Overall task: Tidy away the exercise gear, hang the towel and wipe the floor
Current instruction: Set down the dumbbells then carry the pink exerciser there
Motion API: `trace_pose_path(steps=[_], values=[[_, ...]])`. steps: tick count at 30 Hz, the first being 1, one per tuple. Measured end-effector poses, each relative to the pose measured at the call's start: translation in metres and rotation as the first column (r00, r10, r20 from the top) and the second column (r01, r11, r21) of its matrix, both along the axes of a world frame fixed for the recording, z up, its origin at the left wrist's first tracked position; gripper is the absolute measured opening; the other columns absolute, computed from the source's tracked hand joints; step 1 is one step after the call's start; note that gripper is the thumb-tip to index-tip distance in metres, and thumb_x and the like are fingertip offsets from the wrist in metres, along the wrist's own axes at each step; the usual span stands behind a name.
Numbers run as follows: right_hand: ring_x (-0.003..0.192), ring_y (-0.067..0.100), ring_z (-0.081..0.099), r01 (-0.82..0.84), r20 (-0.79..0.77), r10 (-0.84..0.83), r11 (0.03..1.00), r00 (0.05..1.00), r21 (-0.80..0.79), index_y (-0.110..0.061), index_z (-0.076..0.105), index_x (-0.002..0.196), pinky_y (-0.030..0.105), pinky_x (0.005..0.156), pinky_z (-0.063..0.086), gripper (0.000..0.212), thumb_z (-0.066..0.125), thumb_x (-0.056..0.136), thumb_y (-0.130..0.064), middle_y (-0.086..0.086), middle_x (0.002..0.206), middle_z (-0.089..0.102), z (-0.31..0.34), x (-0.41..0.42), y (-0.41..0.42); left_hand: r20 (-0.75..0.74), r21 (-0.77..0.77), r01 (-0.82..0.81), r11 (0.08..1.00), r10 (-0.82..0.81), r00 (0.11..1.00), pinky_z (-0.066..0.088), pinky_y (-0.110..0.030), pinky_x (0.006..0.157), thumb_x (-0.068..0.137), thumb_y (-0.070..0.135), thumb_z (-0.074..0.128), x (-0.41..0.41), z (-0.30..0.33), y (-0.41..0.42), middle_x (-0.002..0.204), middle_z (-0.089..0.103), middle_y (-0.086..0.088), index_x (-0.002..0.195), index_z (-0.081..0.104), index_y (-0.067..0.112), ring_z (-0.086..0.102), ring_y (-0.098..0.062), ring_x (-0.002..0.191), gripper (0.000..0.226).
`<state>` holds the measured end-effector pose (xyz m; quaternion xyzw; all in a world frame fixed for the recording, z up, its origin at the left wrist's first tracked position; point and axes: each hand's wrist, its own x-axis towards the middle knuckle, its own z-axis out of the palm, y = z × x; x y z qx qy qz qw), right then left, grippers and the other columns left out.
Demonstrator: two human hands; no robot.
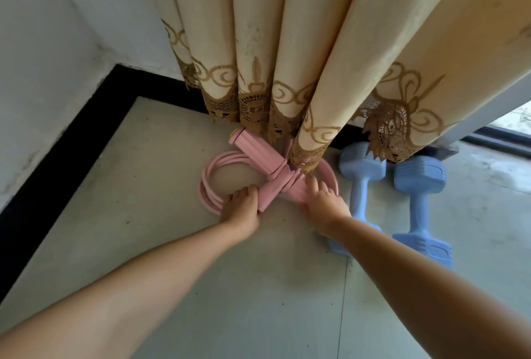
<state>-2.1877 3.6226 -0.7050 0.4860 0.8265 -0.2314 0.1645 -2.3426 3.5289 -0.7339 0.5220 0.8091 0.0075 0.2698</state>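
A pink skipping rope [212, 177] lies coiled on the floor at the foot of the curtain, its two pink handles crossed and bound by turns of rope. My left hand [242, 209] grips the near end of one handle. My right hand [323, 200] presses fingers down on the other handle's near end. Two light blue dumbbells [416, 186] lie side by side on the floor just right of the rope; my right forearm covers part of the nearer one.
A cream curtain [287, 42] with brown lace hem hangs over the rope's far side. A white wall with black skirting [86, 134] borders the left. A door sill [494, 134] shows at far right. Grey floor tiles [258, 286] stretch towards me.
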Motion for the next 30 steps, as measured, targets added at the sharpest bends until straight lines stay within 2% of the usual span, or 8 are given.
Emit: trace_pose_path(steps=[3,6,11,14,16,23,27,30], values=[[0.133,0.033,0.036,-0.017,0.057,0.016,1.000,0.998,0.017,-0.016,0.012,0.149,0.045,0.104,0.036,0.069,0.049,0.094,-0.036,0.016,0.145,0.035,0.009,0.001,0.003,-0.002,-0.009,0.085,0.996,-0.085,0.996,0.033,-0.037,0.099,0.085,0.027,0.060,-0.011,0.014,-0.002,0.129,0.049,-0.013,0.130,0.038,0.009,0.045,-0.031,0.121,0.054],[0.134,0.033,0.033,-0.031,0.145,0.025,0.999,0.989,0.036,-0.015,0.009,0.150,0.045,0.106,0.033,0.073,0.046,0.094,-0.043,0.015,0.149,0.028,0.052,0.003,-0.002,-0.028,-0.038,0.059,0.998,-0.060,0.998,0.033,-0.040,0.103,0.086,0.040,0.060,-0.023,0.062,-0.015,0.134,0.045,-0.015,0.137,0.033,0.007,0.044,-0.032,0.123,0.066],[0.130,0.031,0.038,-0.125,0.237,0.130,0.992,0.963,-0.035,-0.015,0.028,0.144,0.044,0.103,0.035,0.055,0.040,0.097,-0.041,0.013,0.146,0.034,0.175,0.001,-0.039,-0.032,-0.023,0.043,0.999,-0.044,0.999,0.036,-0.039,0.098,0.091,0.037,0.051,-0.036,0.194,-0.046,0.132,0.050,-0.013,0.127,0.042,0.010,0.047,-0.031,0.120,0.045],[0.129,0.031,0.040,-0.203,0.198,0.211,0.977,0.957,-0.059,-0.016,0.036,0.140,0.045,0.102,0.036,0.050,0.039,0.097,-0.042,0.010,0.149,0.029,0.264,-0.013,-0.060,-0.022,0.031,0.003,1.000,-0.002,1.000,0.038,-0.040,0.097,0.094,0.034,0.047,-0.041,0.285,-0.063,0.129,0.053,-0.011,0.124,0.044,0.010,0.050,-0.031,0.117,0.039],[0.130,0.030,0.039,-0.239,0.161,0.244,0.970,0.956,-0.051,-0.016,0.037,0.140,0.045,0.105,0.032,0.050,0.037,0.098,-0.042,0.010,0.147,0.034,0.326,-0.027,-0.074,-0.029,0.068,-0.004,0.998,0.006,1.000,0.038,-0.040,0.095,0.094,0.034,0.045,-0.041,0.346,-0.072,0.126,0.056,-0.010,0.124,0.045,0.010,0.052,-0.031,0.114,0.038],[0.130,0.024,0.038,-0.336,-0.053,0.346,0.931,0.937,0.144,-0.026,0.037,0.139,0.039,0.105,0.030,0.045,0.033,0.098,-0.043,0.002,0.141,0.042,0.532,-0.084,-0.103,-0.044,0.232,-0.053,0.971,0.065,0.997,0.031,-0.040,0.101,0.097,0.032,0.041,-0.055,0.554,-0.097,0.133,0.053,-0.006,0.135,0.042,0.012,0.049,-0.027,0.119,0.043],[0.128,0.025,0.039,-0.392,-0.048,0.415,0.886,0.909,0.246,-0.022,0.038,0.137,0.040,0.104,0.031,0.044,0.034,0.098,-0.041,0.003,0.139,0.042,0.608,-0.107,-0.118,-0.078,0.263,-0.108,0.959,0.133,0.988,0.022,-0.047,0.112,0.099,0.035,0.036,-0.073,0.632,-0.116,0.137,0.049,-0.003,0.140,0.037,0.015,0.044,-0.023,0.126,0.045],[0.134,0.025,0.033,-0.419,-0.041,0.449,0.860,0.893,0.291,-0.022,0.033,0.142,0.045,0.110,0.026,0.047,0.030,0.100,-0.042,0.003,0.146,0.036,0.645,-0.121,-0.125,-0.109,0.280,-0.148,0.949,0.185,0.977,0.019,-0.046,0.111,0.099,0.035,0.036,-0.088,0.668,-0.131,0.138,0.047,-0.004,0.139,0.036,0.016,0.043,-0.024,0.127,0.045]])
